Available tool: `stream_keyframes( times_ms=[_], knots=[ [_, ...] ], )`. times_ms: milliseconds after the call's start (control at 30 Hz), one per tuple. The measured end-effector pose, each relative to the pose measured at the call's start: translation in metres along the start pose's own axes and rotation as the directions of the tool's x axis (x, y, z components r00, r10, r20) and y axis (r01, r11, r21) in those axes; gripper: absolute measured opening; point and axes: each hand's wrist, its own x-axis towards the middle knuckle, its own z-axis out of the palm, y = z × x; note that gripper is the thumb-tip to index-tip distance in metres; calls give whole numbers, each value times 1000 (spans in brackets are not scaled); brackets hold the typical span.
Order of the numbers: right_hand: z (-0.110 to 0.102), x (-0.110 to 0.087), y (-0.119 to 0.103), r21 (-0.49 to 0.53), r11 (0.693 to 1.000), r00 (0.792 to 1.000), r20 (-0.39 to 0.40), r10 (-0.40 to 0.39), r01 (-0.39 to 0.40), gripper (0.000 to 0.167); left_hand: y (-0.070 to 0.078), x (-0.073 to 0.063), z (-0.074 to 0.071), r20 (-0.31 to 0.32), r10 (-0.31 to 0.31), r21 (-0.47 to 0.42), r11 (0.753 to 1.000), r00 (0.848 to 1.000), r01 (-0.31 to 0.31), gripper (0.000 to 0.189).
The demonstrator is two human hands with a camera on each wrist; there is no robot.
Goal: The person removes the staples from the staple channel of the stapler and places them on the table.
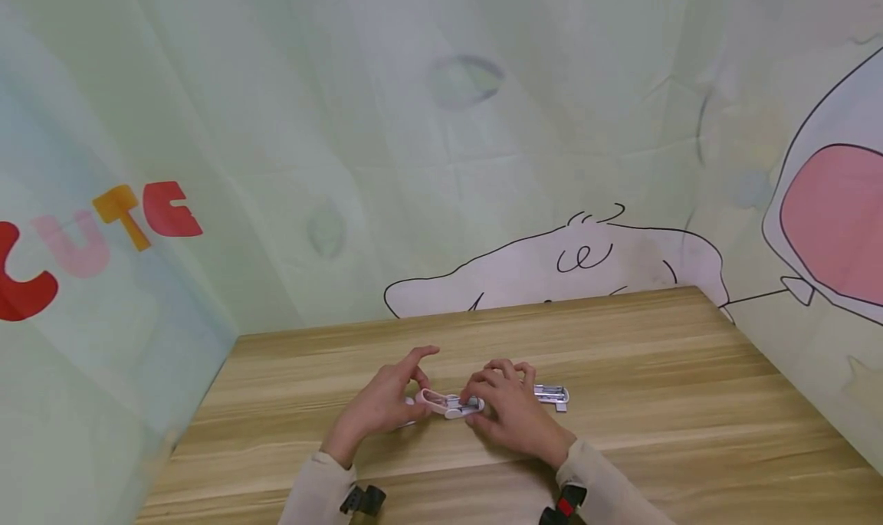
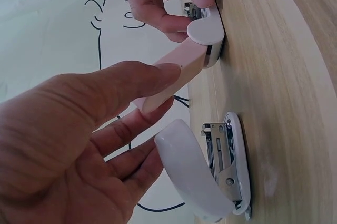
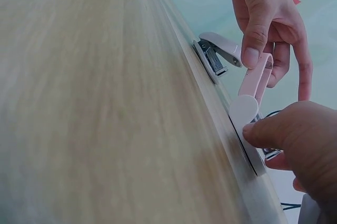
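A small pink-and-white stapler (image 1: 451, 412) stands opened between both hands on the table, its pink top arm lifted from the white base. My left hand (image 1: 378, 404) pinches the end of that pink arm between thumb and fingers, the index finger raised. At the other end, my right hand (image 1: 516, 414) grips the base, thumb on its near side and fingertips over the metal inside. Close by the left hand, a white stapler (image 2: 190, 168) also sits opened, mostly hidden behind that hand in the head view.
To the right of the right hand lies another stapler (image 1: 552, 394), opened, its metal channel showing. The wood-grain table (image 1: 621, 341) runs back to a printed cloth backdrop (image 1: 331, 126) with cartoon drawings and coloured letters.
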Motion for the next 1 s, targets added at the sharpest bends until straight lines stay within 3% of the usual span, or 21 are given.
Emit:
stream_keyframes(
  times_ms=[400,667,1000],
  knots=[
    [3,1,3,-27,999,996,-68,-49,47,17,0,1,1,15,26,-25,999,1000,-26,85],
    [2,2,1,-57,998,999,-27,-35,33,16,1,2,2,25,30,-42,999,999,-29,85],
    [3,1,3,-15,998,997,-52,-55,54,21,0,1,1,30,63,-36,997,998,-62,88]
  ],
)
